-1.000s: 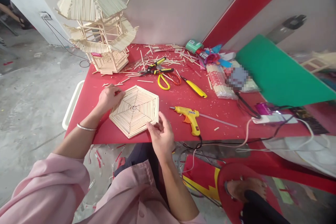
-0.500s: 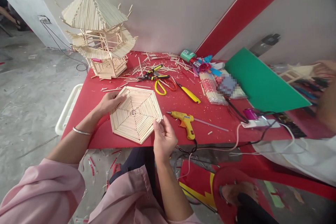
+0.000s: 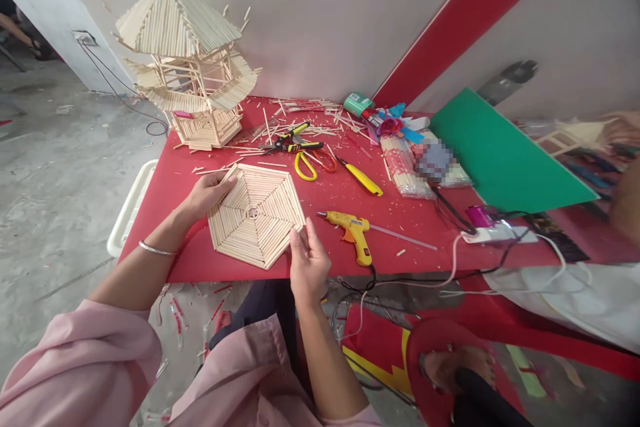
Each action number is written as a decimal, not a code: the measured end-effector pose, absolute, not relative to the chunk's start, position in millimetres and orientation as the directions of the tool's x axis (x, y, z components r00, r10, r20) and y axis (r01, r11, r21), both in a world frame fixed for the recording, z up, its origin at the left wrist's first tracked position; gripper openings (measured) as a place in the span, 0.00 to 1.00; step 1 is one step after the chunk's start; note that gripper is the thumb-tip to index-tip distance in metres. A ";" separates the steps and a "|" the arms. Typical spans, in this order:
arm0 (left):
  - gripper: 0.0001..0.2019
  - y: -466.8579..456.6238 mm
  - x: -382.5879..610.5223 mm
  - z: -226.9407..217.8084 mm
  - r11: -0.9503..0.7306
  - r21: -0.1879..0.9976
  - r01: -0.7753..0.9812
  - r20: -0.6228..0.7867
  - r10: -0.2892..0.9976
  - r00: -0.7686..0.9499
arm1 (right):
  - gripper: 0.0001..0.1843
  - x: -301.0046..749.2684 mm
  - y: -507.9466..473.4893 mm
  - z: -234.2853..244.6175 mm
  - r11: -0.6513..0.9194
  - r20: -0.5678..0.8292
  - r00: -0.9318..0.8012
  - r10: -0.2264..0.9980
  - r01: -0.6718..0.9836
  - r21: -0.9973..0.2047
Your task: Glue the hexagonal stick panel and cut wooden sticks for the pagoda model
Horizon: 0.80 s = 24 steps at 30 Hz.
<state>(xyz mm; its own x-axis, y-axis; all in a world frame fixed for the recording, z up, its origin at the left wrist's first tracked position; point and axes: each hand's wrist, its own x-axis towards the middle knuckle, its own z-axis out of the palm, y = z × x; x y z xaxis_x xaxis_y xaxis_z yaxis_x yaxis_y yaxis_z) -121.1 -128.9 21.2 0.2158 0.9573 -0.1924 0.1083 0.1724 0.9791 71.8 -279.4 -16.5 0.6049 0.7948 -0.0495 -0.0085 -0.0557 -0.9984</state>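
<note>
A hexagonal panel of thin wooden sticks (image 3: pixel 255 213), laid in rings round a small centre hole, is held over the near part of the table. My left hand (image 3: pixel 207 193) grips its upper left edge, thumb on top. My right hand (image 3: pixel 307 257) pinches the lower right edge between thumb and fingers. To the right of that hand lies a yellow hot glue gun (image 3: pixel 353 233) with a clear glue stick in its back. Beyond the panel are black-and-yellow pliers (image 3: pixel 295 143), scissors with a yellow handle loop (image 3: pixel 305 167) and a yellow utility knife (image 3: pixel 363 179).
A stick-built pagoda (image 3: pixel 195 67) stands at the table's back left. Loose sticks (image 3: pixel 310 107) litter the back. Bagged sticks (image 3: pixel 405 163), a green board (image 3: pixel 510 153) and a white power strip (image 3: pixel 500 235) with cables lie right. Another person's arm shows at the far right.
The hexagonal panel has shifted slightly left and tilted a little, with my right hand moving left along with it. Both hands keep their hold.
</note>
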 end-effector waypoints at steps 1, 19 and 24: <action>0.23 -129.2 -120.7 21.6 0.172 0.979 0.111 -0.192 0.959 0.209 | 0.40 72.0 -280.3 -16.5 -0.064 -0.046 0.604 0.795 0.009 -0.998; 0.20 -127.9 -127.5 19.8 0.122 0.977 0.176 -0.162 0.958 0.238 | 0.32 77.9 -282.5 -3.9 -0.105 -0.166 0.493 0.854 -0.149 -0.983; 0.21 -128.9 -126.1 21.4 0.182 0.978 0.105 -0.205 0.935 0.290 | 0.32 80.5 -286.0 -5.3 -0.155 -0.117 0.457 0.882 0.047 -0.987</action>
